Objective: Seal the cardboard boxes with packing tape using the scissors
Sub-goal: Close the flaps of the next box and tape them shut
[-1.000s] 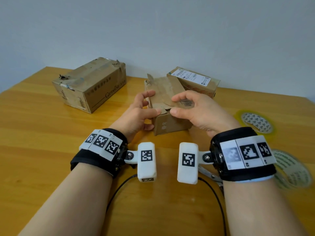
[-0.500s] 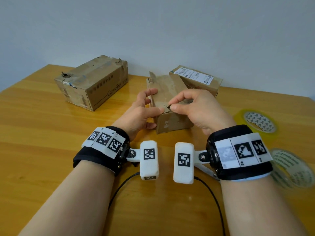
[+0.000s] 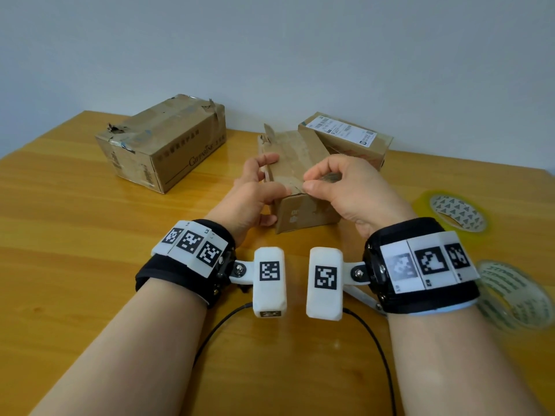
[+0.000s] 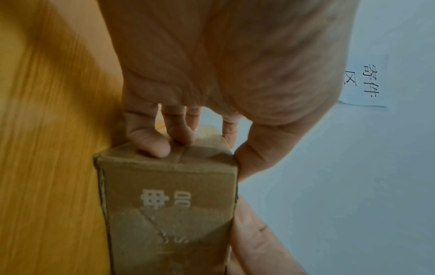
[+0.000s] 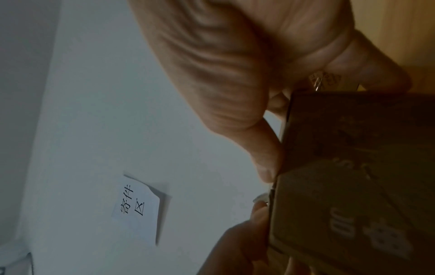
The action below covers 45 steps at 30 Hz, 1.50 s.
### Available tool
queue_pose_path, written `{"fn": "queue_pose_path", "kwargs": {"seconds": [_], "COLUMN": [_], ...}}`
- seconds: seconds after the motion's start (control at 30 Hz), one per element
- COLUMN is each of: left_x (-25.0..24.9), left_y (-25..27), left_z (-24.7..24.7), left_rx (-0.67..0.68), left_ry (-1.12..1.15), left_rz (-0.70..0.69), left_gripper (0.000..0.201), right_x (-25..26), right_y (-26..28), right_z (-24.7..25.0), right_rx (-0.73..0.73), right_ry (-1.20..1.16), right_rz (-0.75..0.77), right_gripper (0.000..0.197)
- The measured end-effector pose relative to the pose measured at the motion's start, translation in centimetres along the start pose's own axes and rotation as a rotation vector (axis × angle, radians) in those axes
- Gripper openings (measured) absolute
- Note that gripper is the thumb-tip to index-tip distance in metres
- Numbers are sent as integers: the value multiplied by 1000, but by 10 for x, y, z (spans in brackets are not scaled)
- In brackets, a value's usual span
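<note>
Cardboard, a small box point(image 3: 303, 211) sits mid-counter point(image 3: 75, 235), toward the far edge. The left hand point(image 3: 252, 199) grips its left side, thumb on top; the right hand point(image 3: 345, 190) pinches the top flap's near edge. Tape rolls point(image 3: 456, 213) lie by the counter's right edge.

Brown boxes point(image 3: 297, 181), yellow-wood table point(image 3: 75, 235).

The left hand point(image 3: 252, 196) grips the small middle box point(image 3: 300, 217) on the wooden surface point(image 3: 75, 235) while the right hand point(image 3: 354, 190) pinches its top flap; two tape rolls point(image 3: 456, 210) lie right.
</note>
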<state>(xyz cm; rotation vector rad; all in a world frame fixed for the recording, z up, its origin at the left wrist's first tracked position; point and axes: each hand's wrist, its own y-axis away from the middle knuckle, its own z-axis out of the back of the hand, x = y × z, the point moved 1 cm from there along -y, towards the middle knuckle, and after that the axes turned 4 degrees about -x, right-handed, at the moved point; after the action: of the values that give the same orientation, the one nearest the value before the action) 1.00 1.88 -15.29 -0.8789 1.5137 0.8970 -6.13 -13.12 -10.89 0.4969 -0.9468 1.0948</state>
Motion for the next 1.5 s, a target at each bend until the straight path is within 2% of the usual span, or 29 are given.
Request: {"fn": "queue_pose_path", "kwargs": {"seconds": [0.2, 0.43, 0.6, 0.77, 0.93, 1.07, 1.3, 1.43, 1.5], "left_x": [4, 1, -2, -12, -20, -22, -31, -36, -37], "left_y": [-7, -10, -13, -15, -16, -15, -12, -11, -11], "left_z": [-8, -11, -14, -16, -20, -21, -4, 2, 5], "left_rx": [-90, -120, -156, -133, -127, -118, 0, -42, -67], "left_ry": [-120, -120, -144, -224, -260, -276, -263, -245, -239], "left_rz": [10, 51, 84, 137, 165, 178, 226, 217, 211], "left_gripper": [69, 70, 67, 71, 76, 77, 57, 43, 43], "right_x": [-4, -7, -8, -10, -6, -7, -8, -6, -6], "right_y": [-2, -4, -8, -8, -10, -11, -10, -9, -8], "right_z": [-2, 0, -4, -3, -10, -11, 6, 6, 6], "right_rx": [17, 9, -12, 16, 14, 11, 42, 22, 35], "right_ry": [16, -89, -75, -102, -73, -86, -207, -181, -181], "right_rz": [-11, -97, -55, -81, -108, -126, -195, -226, -240], "right_gripper": [10, 4, 16, 7, 20, 22, 19, 17, 19]}}
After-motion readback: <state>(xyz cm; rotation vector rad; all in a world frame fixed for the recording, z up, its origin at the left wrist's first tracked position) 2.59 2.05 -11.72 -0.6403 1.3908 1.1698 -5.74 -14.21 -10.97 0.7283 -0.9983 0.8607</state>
